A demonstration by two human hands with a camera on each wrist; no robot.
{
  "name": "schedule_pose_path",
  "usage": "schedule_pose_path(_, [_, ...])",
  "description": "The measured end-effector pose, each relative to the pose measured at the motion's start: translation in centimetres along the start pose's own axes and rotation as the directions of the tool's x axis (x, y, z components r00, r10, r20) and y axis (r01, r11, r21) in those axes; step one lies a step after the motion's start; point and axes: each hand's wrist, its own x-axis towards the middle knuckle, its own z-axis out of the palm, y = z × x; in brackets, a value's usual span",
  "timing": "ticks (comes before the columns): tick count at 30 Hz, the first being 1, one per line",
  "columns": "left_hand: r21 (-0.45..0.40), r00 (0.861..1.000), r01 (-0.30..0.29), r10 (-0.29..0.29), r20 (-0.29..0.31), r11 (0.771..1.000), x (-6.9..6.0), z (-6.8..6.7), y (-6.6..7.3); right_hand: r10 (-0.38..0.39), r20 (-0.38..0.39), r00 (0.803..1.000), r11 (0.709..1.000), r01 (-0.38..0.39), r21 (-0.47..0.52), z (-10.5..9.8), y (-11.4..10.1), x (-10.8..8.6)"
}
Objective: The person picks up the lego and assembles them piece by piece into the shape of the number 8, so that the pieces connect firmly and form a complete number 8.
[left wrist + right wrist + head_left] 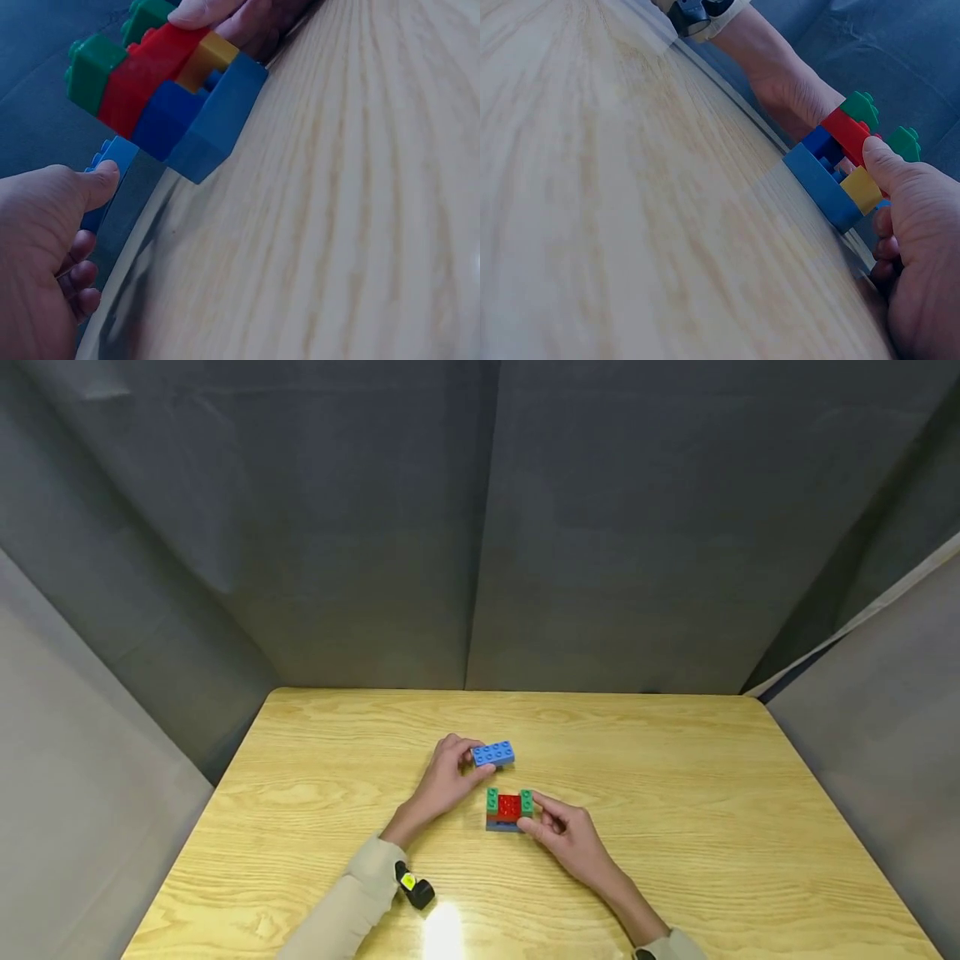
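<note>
A stack of toy building bricks [509,808] stands on the table in front of me. From the left wrist view, its base is a blue brick [221,120]; on that sit a darker blue brick [166,114] and a yellow brick [206,63], bridged by a red brick [146,79]. Two green bricks [860,109] top the ends. My right hand [573,843] grips the stack's right side between thumb and fingers. Beyond the stack, my left hand [444,782] pinches a loose blue brick [493,753] by its left end, studs up.
The wooden table [675,760] spreads out on both sides of the hands. Dark grey curtains [337,527] hang behind its far edge, and paler grey cloth [60,760] hangs at the sides. A wrist camera [416,887] is strapped at the left cuff.
</note>
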Motion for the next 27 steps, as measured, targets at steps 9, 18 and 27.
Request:
schedule_pose_path(9, [-0.017,1.000,-0.009,0.009,-0.005,1.000,-0.6,-0.7,0.8,-0.015,-0.005,1.000,1.000,0.015,0.022,-0.5,-2.7,0.2])
schedule_pose_path(18, [-0.007,0.999,-0.038,0.038,0.007,0.999,-1.2,-1.5,2.0,-0.043,-0.002,0.999,0.999,0.043,0.032,-0.8,-3.6,0.2])
schedule_pose_path(27, [-0.006,0.999,-0.036,0.036,0.020,0.999,-2.1,-2.3,3.1,-0.031,0.001,1.000,0.999,0.031,0.041,-0.7,-3.7,0.1])
